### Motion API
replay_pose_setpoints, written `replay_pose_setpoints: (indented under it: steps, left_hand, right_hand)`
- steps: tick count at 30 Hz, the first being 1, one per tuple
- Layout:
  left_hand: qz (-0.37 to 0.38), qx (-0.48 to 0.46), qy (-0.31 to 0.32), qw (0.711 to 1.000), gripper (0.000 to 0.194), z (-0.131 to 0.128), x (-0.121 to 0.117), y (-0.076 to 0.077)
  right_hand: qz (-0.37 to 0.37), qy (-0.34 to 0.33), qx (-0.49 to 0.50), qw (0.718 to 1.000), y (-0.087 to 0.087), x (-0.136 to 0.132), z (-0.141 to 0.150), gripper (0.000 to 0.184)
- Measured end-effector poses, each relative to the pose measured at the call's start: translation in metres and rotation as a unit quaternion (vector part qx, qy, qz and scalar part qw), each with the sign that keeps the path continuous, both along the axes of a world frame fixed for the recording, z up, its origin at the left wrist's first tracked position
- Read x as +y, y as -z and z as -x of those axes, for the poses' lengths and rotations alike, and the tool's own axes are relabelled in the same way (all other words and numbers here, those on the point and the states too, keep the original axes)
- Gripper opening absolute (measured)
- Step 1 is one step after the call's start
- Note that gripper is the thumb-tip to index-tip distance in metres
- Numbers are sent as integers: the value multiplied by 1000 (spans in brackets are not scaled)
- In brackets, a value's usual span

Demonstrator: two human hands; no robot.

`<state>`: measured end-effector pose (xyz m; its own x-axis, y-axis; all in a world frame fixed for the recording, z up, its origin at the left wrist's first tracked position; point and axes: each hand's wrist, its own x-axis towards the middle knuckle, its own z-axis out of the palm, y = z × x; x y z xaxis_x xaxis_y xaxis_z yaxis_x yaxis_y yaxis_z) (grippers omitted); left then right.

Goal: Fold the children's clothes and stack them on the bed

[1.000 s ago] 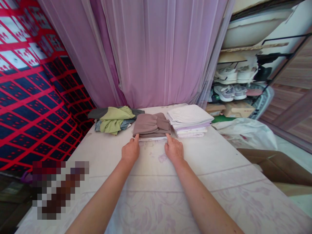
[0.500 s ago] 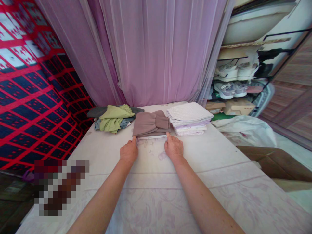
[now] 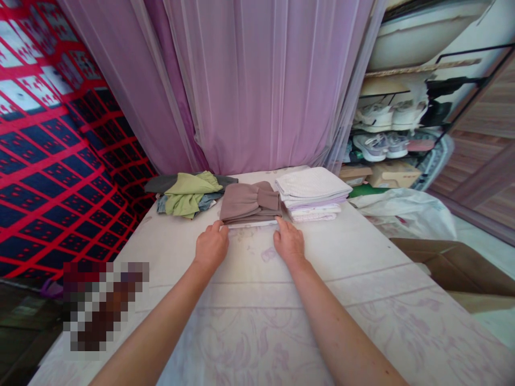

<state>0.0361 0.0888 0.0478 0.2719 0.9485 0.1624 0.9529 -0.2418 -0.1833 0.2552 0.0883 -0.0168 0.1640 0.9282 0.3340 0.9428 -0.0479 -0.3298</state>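
Change since a half-second ago: left hand (image 3: 211, 247) has gone from one finger stretched out to several fingers gathered at the near-left corner of the brown folded cloth (image 3: 245, 201). Right hand (image 3: 290, 242) stays at its near-right corner, index extended. Both part-curled; pinching or only touching, cannot tell. Cloth lies mid-frame on the patterned sheet (image 3: 257, 295), pale strip (image 3: 253, 224) along its near edge. My reading: small edge adjustment, no lift.

Counts: hands, 2; brown cloth bundle, 1; loose heap (image 3: 187, 193), left of centre, 1; white-and-lilac folded stack (image 3: 314, 185), right of centre, 1, layers uncountable; sneakers (image 3: 372, 147), upper right, 4.
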Motion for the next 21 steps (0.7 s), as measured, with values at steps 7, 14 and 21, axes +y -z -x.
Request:
replay_pose_setpoints:
  steps: [7, 14, 21]
  left_hand:
    - [-57, -85, 131, 986, 54, -13, 25, -15]
    - [101, -38, 147, 983, 76, -44, 55, 5]
    - [96, -45, 138, 985, 73, -47, 56, 2]
  right_hand:
    - [-173, -9, 16, 985, 5, -1, -1, 51]
    - [-112, -8, 32, 993, 17, 5, -4, 55]
    - [-153, -24, 150, 976, 31, 15, -11, 44]
